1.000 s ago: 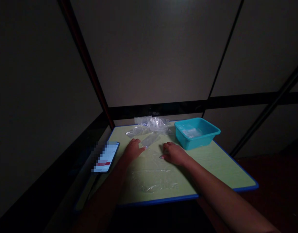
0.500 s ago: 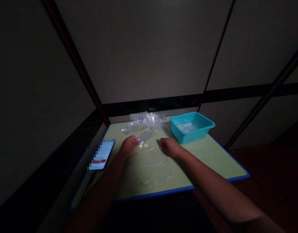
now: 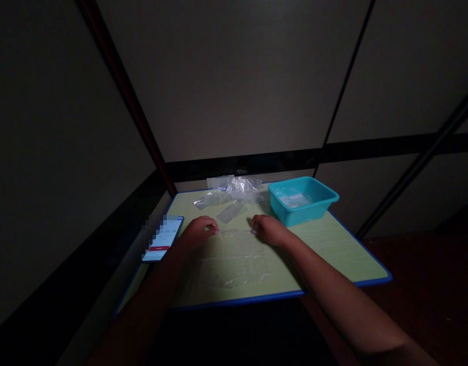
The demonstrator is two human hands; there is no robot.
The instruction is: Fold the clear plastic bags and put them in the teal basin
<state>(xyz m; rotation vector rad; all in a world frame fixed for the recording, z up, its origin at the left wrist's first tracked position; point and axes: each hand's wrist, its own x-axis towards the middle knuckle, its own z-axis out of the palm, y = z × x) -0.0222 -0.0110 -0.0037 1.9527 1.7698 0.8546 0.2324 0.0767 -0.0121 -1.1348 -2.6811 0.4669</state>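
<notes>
A clear plastic bag (image 3: 234,262) lies spread on the pale green table, its far edge stretched between my two hands. My left hand (image 3: 200,230) pinches that edge at its left end. At the right end, my right hand (image 3: 267,230) has its fingers closed on the same edge. Just beyond my hands lies a flat clear strip of plastic (image 3: 230,212). Behind it rests a crumpled pile of clear plastic bags (image 3: 243,187).
A turquoise basin (image 3: 290,216) with clear plastic inside stands at the table's back right. At the left edge lies a phone (image 3: 167,239) with a lit screen. The table (image 3: 344,259) has a blue rim, and wall panels rise behind it.
My left hand has moved slightly down, and its fingers now pinch the bag's far edge, which looks straighter. My right hand has stayed nearly in place. The view has shifted slightly.
</notes>
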